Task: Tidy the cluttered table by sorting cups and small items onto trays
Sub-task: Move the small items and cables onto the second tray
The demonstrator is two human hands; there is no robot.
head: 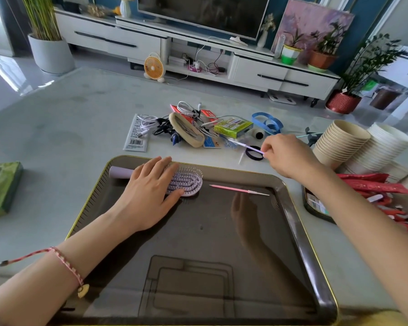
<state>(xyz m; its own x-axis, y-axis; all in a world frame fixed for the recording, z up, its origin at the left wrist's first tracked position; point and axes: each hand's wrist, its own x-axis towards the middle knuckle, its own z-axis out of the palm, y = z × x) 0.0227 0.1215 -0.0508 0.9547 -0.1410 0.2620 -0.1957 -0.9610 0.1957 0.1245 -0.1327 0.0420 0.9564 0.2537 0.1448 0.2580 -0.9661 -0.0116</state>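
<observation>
Head view: left hand [149, 191] spread flat, hairbrush [189, 182] beneath it; right hand [290, 156] pinches purple stick [247, 147], hair tie [254, 159] just left.

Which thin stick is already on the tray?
The pink stick, lying in the dark tray; the right hand pinches the purple stick beyond it.

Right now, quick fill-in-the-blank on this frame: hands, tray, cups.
1. The left hand rests on the ____ in the tray.
2. The right hand pinches the held stick, coloured ____.
3. The loose stick in the tray is ____.
4. The cups stand stacked to the tray's ____.
Missing: hairbrush; purple; pink; right.
</observation>
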